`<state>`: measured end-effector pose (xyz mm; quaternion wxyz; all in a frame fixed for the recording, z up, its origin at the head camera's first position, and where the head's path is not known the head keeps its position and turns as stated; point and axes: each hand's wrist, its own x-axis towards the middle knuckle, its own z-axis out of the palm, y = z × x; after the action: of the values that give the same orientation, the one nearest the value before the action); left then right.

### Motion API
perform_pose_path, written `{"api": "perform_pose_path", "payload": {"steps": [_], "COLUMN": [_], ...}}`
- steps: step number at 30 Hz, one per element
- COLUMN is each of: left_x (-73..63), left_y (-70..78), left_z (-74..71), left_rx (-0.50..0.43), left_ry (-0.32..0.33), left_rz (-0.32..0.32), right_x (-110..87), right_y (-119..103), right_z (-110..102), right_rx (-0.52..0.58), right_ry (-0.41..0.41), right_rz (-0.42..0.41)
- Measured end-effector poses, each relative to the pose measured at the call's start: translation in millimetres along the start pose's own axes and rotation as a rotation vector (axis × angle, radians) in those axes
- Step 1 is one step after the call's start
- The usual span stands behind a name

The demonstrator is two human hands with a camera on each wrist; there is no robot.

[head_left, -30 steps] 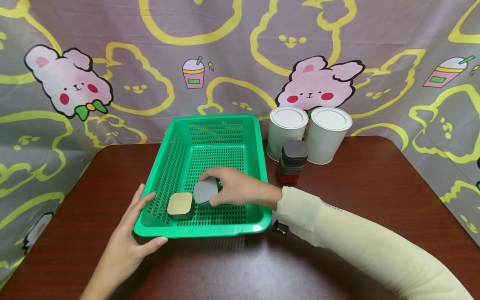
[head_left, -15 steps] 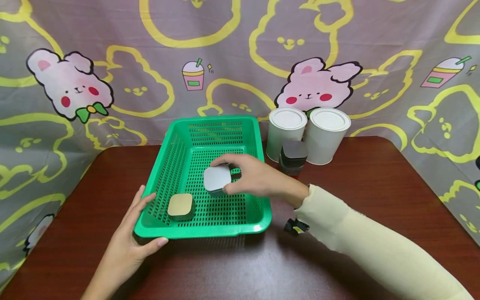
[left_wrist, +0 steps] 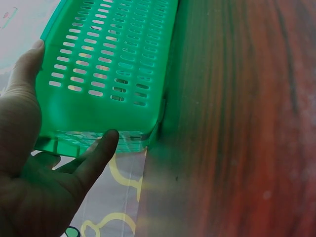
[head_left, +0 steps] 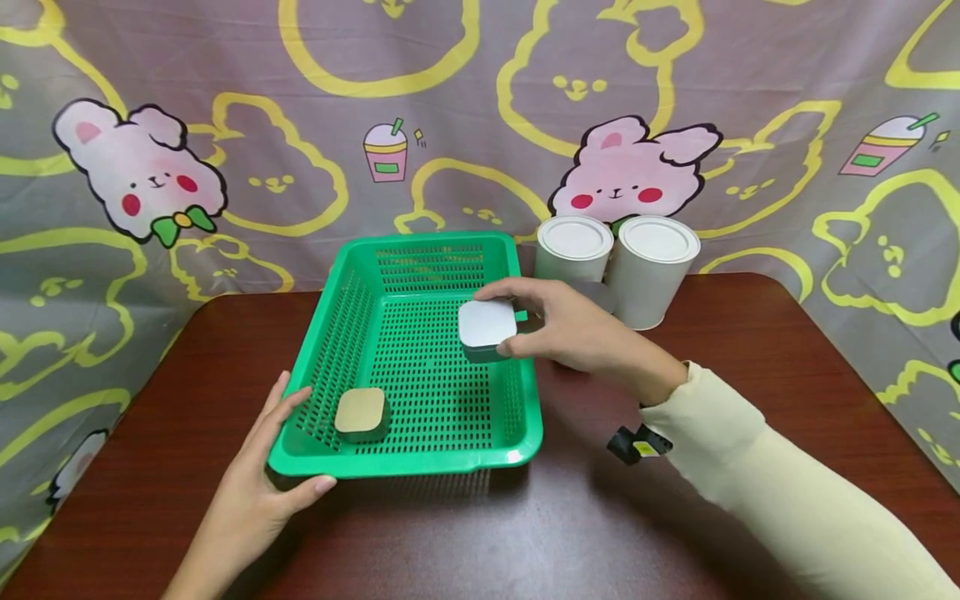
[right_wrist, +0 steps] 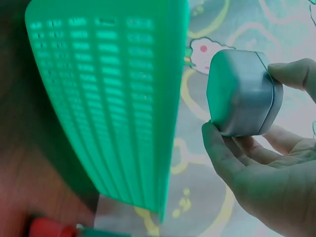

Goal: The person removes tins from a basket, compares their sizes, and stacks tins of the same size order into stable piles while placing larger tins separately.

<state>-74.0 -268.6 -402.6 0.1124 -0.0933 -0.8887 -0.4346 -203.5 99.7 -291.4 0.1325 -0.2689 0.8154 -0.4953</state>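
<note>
My right hand (head_left: 577, 329) pinches a square metal tin (head_left: 487, 325) with rounded corners between thumb and fingers. The tin is above the right part of the green plastic basket (head_left: 405, 460); the right wrist view shows its silver side (right_wrist: 249, 94) and lid seam. A second square tin (head_left: 362, 410), with a pale gold top, sits inside the basket near its front left corner. My left hand (head_left: 258, 471) holds that corner, fingers over the left rim and thumb along the front. In the left wrist view, the left hand's fingers (left_wrist: 96, 163) touch the slotted basket wall (left_wrist: 98, 116).
Two white cans (head_left: 573, 242) with lids stand behind the right side of the basket. A stack of dark square tins (head_left: 592, 293) is mostly hidden behind my right hand. The brown table (head_left: 480, 533) reaches back to a patterned cloth (head_left: 450, 108).
My right hand has lifted the silver tin from beside the gold-topped one and carried it back and right toward the basket's right rim. The left hand and the basket have stayed put.
</note>
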Motion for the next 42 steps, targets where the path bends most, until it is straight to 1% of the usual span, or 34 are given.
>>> {"api": "perform_pose_path", "payload": {"steps": [5, 10, 13, 21, 23, 31, 38, 42], "left_x": [0.0, -0.4, -1.1, -0.9, -0.9, -0.9, -1.5, -1.1], "left_y": [0.4, -0.5, -0.7, -0.1, 0.0, -0.6, -1.4, -1.2], "left_z": [-0.1, -0.2, -0.6, -0.1, 0.1, 0.3, -0.5, -0.7], "left_rx": [-0.008, -0.005, -0.005, 0.003, -0.001, 0.012, 0.016, 0.018], "left_ry": [-0.001, -0.003, -0.004, 0.001, 0.0, 0.002, -0.003, -0.005], "left_rz": [0.0, -0.008, -0.017, -0.006, -0.005, 0.003, -0.011, -0.014], "right_x": [-10.2, -22.0, -28.0, -37.3, -39.0, -42.2, -40.3, -40.5], "right_y": [4, 8, 9, 11, 14, 27, 33, 36], "right_z": [-19, -36, -43, -61, -65, -79, -83, -84], "right_rx": [-0.014, 0.049, 0.067, 0.013, -0.002, -0.001, 0.007, 0.004], "right_ry": [0.042, 0.074, 0.097, 0.176, 0.186, 0.206, 0.225, 0.224], "right_rz": [0.012, 0.047, 0.071, 0.117, 0.114, 0.102, 0.129, 0.129]}}
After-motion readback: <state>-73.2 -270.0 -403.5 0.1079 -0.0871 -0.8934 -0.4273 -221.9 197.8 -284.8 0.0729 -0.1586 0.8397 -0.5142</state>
